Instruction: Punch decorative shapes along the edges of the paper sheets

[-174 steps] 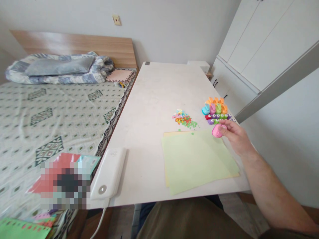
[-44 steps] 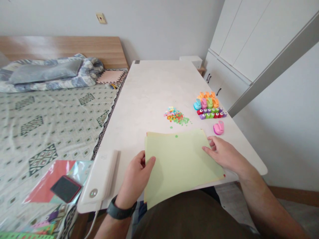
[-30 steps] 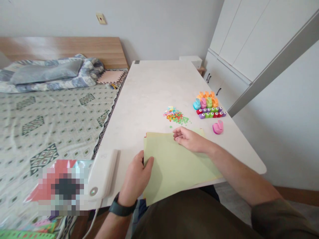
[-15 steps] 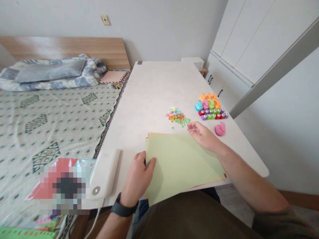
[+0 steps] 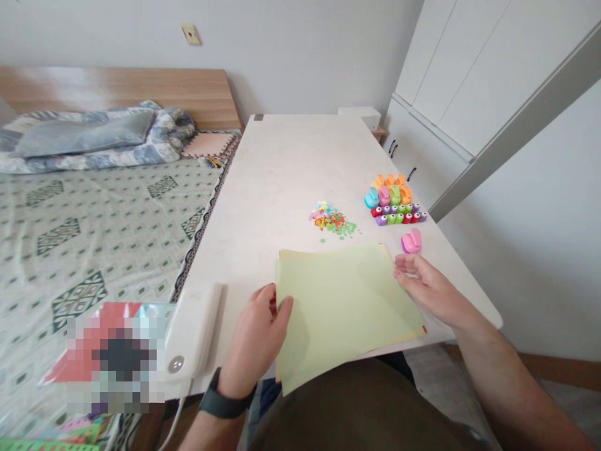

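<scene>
A stack of light green paper sheets [image 5: 342, 307] lies at the near edge of the white table [image 5: 291, 169], over orange and red sheets. My left hand [image 5: 256, 338] pinches the stack's left edge, thumb on top, a dark watch on the wrist. My right hand [image 5: 425, 285] rests at the stack's right edge with fingers loosely apart, touching the paper's side. A pink paper punch [image 5: 412, 242] sits just beyond my right hand. Farther back stand several colourful punches [image 5: 392, 199] and a small heap of punched paper bits [image 5: 331, 220].
A white flat device [image 5: 190, 329] with a cable lies at the table's near left corner. A bed [image 5: 94, 219] with a patterned cover runs along the left, with coloured paper on it. White cabinets [image 5: 469, 75] stand to the right.
My right hand drew back from near the paper bits to the right edge of the stack. The left hand kept its grip on the left edge.
</scene>
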Demonstrator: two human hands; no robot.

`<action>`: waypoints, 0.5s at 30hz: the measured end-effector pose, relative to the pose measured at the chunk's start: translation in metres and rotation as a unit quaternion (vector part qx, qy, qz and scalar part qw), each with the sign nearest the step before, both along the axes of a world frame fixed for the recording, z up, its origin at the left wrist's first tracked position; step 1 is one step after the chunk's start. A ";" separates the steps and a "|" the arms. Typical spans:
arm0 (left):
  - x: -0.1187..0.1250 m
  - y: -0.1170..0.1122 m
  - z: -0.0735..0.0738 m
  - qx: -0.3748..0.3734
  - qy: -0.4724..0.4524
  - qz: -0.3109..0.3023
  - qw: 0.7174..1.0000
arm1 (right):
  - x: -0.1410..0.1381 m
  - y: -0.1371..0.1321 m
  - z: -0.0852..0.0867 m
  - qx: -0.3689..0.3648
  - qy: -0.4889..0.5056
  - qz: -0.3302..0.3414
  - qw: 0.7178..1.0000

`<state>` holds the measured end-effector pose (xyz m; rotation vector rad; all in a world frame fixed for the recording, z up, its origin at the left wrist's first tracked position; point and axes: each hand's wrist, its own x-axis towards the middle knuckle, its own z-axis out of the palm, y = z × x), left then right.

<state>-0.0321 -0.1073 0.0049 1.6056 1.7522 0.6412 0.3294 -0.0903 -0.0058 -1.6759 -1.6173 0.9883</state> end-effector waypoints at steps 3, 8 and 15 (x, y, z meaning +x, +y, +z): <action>0.003 0.003 0.000 0.001 -0.049 0.026 0.998 | -0.001 0.000 -0.001 0.001 0.020 0.001 1.000; 0.007 0.005 0.004 -0.007 -0.127 0.061 0.990 | -0.002 -0.001 -0.003 -0.006 0.027 -0.012 1.000; 0.008 0.005 0.006 0.014 -0.139 0.067 0.988 | -0.005 -0.005 -0.001 -0.008 0.029 -0.019 0.999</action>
